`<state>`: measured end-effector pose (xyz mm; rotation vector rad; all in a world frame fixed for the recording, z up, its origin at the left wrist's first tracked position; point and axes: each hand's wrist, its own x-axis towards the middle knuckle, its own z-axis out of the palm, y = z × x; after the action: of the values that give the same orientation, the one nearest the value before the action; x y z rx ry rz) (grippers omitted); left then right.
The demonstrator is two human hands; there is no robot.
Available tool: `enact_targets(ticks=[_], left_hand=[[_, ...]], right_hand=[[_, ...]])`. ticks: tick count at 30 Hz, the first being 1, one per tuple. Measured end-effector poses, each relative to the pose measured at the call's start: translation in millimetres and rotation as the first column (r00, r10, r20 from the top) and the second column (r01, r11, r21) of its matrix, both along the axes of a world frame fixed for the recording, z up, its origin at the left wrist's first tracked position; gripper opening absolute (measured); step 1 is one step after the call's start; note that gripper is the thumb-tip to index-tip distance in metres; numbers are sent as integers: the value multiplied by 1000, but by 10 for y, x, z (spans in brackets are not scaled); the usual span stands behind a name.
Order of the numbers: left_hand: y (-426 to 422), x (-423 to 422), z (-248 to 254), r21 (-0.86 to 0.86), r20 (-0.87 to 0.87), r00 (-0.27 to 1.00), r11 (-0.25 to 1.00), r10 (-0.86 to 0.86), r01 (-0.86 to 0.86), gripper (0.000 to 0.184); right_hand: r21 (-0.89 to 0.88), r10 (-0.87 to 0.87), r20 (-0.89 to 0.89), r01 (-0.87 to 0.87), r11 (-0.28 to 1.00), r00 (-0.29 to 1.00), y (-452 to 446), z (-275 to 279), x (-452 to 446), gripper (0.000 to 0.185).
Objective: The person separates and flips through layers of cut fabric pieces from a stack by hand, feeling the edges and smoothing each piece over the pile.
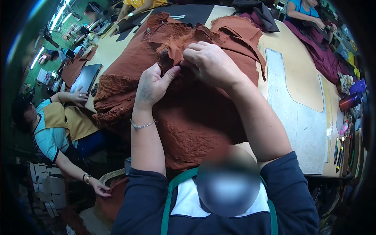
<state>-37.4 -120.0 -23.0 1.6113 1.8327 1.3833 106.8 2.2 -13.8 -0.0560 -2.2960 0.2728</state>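
Note:
A large heap of rust-brown fabric [203, 133] with frayed edges covers the table in front of me and hangs over its near edge. At the heap's middle, my left hand [153, 84] is closed on a gathered fold of the fabric, its thumb pointing right. My right hand [211, 62] sits just beside it with curled fingers, pinching the same cloth. Its fingertips are partly hidden, so the exact spot they grip cannot be seen. Dark bits and loose threads show on the fold between both hands.
A grey flat pattern piece [286, 129] lies on the table to the right. Near it are pens [339, 156] and a dark tumbler [349, 102]. Maroon cloth [313, 51] lies at far right. A co-worker [58, 125] sits at left; other people work across the table.

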Motion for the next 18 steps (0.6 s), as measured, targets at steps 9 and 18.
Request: enact_targets(ticks=[9, 18], left_hand=[[28, -85, -38, 46, 148, 984, 995, -96, 90, 23], [-177, -257, -6, 290, 626, 730, 951, -274, 108, 28]], right_hand=[[110, -163, 33, 158, 981, 986, 252, -104, 11, 7], [50, -270, -29, 272, 961, 962, 205, -210, -265, 9]])
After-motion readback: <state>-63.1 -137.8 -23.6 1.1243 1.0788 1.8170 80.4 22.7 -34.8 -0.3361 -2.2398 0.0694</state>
